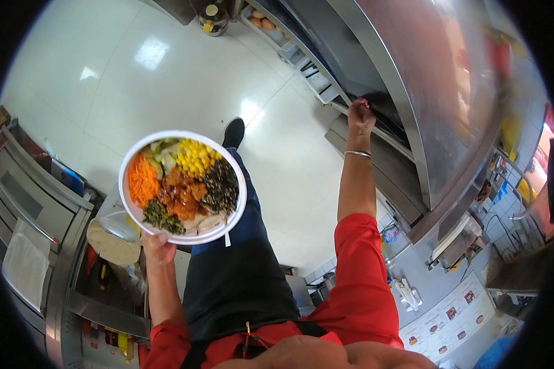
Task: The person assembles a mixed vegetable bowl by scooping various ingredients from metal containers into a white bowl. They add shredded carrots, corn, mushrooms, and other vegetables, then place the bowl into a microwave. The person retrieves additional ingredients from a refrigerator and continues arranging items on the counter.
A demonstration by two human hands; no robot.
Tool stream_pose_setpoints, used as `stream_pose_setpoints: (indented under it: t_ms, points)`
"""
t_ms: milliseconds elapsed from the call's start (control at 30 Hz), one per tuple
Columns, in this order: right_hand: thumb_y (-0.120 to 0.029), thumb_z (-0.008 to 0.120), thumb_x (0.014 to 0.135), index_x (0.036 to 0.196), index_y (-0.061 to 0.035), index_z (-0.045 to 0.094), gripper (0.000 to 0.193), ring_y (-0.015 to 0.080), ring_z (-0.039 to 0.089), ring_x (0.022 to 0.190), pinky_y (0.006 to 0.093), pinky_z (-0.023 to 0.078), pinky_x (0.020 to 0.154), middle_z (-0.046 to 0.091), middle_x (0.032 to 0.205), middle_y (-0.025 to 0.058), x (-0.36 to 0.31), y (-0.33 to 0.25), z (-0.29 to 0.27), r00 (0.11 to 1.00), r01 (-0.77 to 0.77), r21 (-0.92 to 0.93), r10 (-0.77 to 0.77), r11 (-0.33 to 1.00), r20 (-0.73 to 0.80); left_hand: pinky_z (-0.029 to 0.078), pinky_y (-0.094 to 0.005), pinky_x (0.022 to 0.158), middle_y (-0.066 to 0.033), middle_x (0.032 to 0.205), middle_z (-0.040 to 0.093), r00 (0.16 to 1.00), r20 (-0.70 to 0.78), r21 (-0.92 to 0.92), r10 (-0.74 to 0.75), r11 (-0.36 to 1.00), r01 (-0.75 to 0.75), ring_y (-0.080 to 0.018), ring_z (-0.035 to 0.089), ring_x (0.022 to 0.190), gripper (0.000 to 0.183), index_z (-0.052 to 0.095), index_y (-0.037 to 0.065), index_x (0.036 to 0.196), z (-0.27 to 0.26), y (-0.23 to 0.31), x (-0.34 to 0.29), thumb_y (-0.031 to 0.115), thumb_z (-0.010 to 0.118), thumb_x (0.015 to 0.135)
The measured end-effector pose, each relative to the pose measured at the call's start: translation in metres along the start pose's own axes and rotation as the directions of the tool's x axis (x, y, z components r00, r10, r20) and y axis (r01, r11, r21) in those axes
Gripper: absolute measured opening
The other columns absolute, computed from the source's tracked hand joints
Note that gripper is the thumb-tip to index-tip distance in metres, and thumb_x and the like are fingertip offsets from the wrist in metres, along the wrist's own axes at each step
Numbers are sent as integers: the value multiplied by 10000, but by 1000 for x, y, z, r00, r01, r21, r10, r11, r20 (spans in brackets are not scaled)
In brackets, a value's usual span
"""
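Observation:
A round white bowl (244,195) is in my left hand (158,246), which grips its near rim with the thumb on top. Separate heaps of food fill the bowl: shredded carrot (143,181), corn kernels (197,158), pale green slices, dark shredded seaweed (220,187), chopped greens (163,217), whitish slices and reddish-brown sauced pieces (181,195) in the middle. My right arm reaches forward, a bangle at its wrist. Beside the edge of a steel counter, my right hand (361,114) has its fingers curled in, with nothing visible in them.
A steel counter (406,104) runs along the right, with shelves of trays and eggs (263,23) beneath its far end. Steel cabinets (28,184) and a shelf with a round brown lid-like thing (112,243) stand at left. A glass jar (213,19) sits on the tiled floor (166,92) ahead.

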State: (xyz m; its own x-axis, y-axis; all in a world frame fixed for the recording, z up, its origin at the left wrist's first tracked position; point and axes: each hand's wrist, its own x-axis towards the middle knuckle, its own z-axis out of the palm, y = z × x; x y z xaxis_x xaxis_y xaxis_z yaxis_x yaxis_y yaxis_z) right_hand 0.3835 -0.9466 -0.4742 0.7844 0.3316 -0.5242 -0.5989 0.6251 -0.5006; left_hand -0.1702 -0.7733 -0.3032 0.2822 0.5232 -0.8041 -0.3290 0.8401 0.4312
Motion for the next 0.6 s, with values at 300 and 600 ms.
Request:
stream_pose_setpoints:
  t_ms: [300,600]
  points:
    - [-128,432,876,982,-7,598,231,236,595,946,367,479,849,618,1024,169,-161,71,71,986,-133,-289,97,948,-138,391,-354,967,-93,1333,377,961,146,148,-236,965,215,-253,439,1180,968,252,40,1375,-21,-22,-122,61,718,527]
    - [-148,440,901,1186,-4,488,323,240,540,1020,341,454,883,525,1192,172,-229,-7,-50,950,-281,-314,218,907,-223,191,-368,1076,-104,1402,286,866,411,70,-285,957,282,-225,242,1322,972,158,71,1415,62,-105,-116,99,714,618]
